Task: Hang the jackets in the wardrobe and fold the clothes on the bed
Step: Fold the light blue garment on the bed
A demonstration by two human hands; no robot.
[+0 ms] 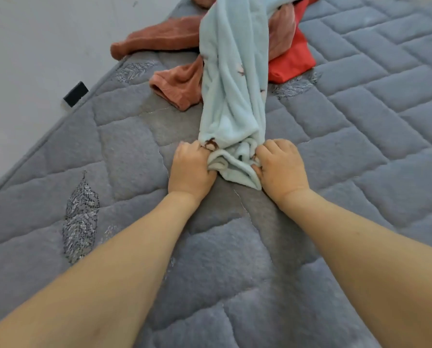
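Observation:
A light blue fleece garment with small brown prints lies stretched in a long bunched strip down the middle of the grey quilted bed. My left hand grips its near end on the left side. My right hand grips the same end on the right side, fingers curled into the fabric. The garment's far end runs over a pile of other clothes at the top of the view.
A rust-brown garment and its sleeve lie left of the blue one. A pinkish piece and a red garment lie to its right. A pale floor with a small black object borders the bed's left edge.

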